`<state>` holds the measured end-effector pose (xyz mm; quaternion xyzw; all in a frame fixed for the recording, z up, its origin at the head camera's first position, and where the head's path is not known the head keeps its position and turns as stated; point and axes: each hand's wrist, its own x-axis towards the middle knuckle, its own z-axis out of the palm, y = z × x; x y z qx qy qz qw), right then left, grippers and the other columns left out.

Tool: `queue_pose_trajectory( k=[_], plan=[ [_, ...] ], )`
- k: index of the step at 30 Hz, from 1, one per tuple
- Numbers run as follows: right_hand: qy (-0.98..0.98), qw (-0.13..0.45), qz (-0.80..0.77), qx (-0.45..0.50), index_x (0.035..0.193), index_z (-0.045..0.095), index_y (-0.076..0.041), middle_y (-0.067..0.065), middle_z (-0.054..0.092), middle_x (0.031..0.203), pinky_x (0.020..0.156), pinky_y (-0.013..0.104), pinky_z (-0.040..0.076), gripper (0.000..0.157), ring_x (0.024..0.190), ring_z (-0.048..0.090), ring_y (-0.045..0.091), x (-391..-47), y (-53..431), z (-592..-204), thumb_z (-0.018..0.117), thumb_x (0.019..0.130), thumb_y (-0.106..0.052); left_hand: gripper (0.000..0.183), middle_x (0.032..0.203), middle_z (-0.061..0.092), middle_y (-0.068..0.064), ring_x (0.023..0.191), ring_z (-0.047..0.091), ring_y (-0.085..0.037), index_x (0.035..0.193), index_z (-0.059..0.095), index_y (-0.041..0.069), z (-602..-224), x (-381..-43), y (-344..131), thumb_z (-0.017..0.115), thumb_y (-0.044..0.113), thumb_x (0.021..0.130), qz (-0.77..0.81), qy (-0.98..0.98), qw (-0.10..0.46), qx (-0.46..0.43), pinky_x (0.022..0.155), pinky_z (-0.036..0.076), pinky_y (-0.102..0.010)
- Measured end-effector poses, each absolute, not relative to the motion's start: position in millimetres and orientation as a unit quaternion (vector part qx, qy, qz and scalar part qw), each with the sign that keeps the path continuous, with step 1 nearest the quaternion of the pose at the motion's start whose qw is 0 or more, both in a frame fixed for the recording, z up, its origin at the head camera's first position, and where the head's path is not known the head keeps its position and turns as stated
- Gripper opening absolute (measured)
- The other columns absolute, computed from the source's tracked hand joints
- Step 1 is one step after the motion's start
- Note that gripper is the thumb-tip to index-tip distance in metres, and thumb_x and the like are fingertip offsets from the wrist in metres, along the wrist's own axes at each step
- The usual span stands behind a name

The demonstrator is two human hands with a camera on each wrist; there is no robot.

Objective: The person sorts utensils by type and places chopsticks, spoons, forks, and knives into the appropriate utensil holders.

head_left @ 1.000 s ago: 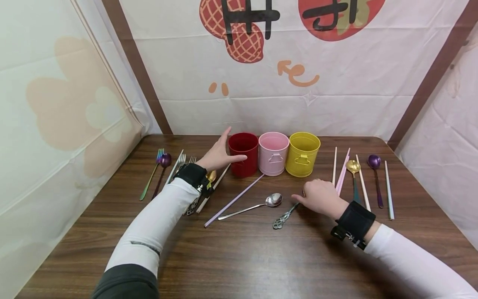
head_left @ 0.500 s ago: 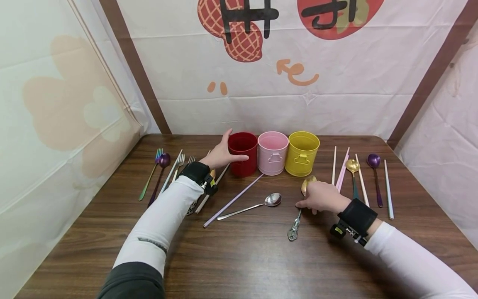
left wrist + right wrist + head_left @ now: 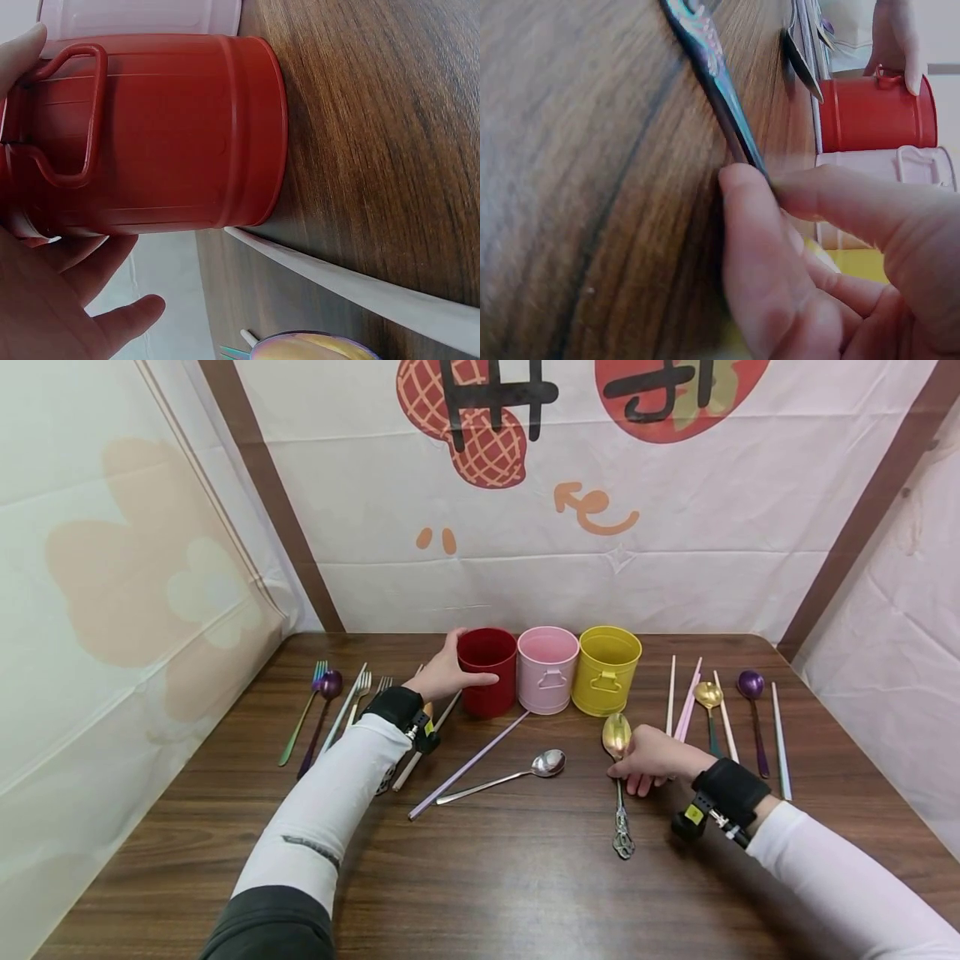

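My left hand (image 3: 441, 675) grips the side of the red bucket (image 3: 495, 697). In the left wrist view, the thumb lies by the bucket's wire handle (image 3: 96, 112) and the fingers pass round the other side. My right hand (image 3: 651, 760) pinches a spoon (image 3: 617, 735) between thumb and fingertips, just below its golden bowl. Its ornate handle (image 3: 709, 64) stretches out low over the wood in the right wrist view. Left of it lies a silver spoon (image 3: 548, 763), close to a lilac chopstick (image 3: 468, 766).
A pink bucket (image 3: 547, 681) and a yellow bucket (image 3: 606, 681) stand beside the red one. Forks and a purple spoon (image 3: 328, 685) lie at the left. Several chopsticks, a gold spoon (image 3: 708, 695) and another purple spoon (image 3: 752, 685) lie at the right.
My right hand has turned the spoon so that its bowl points away and its handle towards me, shifting it slightly right. The left hand has moved in closer around the red bucket.
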<state>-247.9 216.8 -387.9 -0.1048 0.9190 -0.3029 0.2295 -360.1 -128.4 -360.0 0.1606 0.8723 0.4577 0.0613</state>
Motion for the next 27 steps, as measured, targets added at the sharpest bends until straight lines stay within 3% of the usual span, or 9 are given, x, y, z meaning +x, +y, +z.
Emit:
queue_pose_trajectory(
  k=[12,20,27],
  plan=[
    [0.85,0.288,-0.435,-0.071,0.075,0.066,0.002,0.005,0.066,0.061,0.045,0.016,0.045,0.019,0.051,0.063,0.008,-244.2,226.5,-387.7,0.06,0.09,-0.01,0.093,0.14,0.039,-0.01,0.126,0.041,-0.026,0.145,0.014,0.015,-364.6,-359.8,-130.2,0.08,0.03,0.081,0.474,0.863,0.065,0.165,0.101,0.041,-0.045],
    [0.832,0.274,-0.474,-0.096,0.078,0.066,0.002,0.008,0.067,0.064,0.05,0.019,0.049,0.019,0.057,0.065,0.01,-241.9,238.0,-375.7,0.058,0.092,-0.006,0.093,0.139,0.039,-0.01,0.126,0.041,-0.026,0.145,0.014,0.013,-365.0,-355.0,-130.5,0.079,0.029,0.081,0.475,0.861,0.068,0.167,0.101,0.041,-0.045],
    [0.838,0.215,-0.49,-0.108,0.108,0.061,0.018,0.011,0.07,0.079,0.059,0.028,0.055,0.029,0.066,0.069,0.017,-242.5,255.0,-336.4,0.058,0.096,-0.008,0.093,0.14,0.039,-0.01,0.126,0.041,-0.026,0.145,0.014,0.013,-358.7,-353.9,-128.3,0.079,0.029,0.082,0.473,0.862,0.069,0.171,0.101,0.041,-0.045]
  ],
)
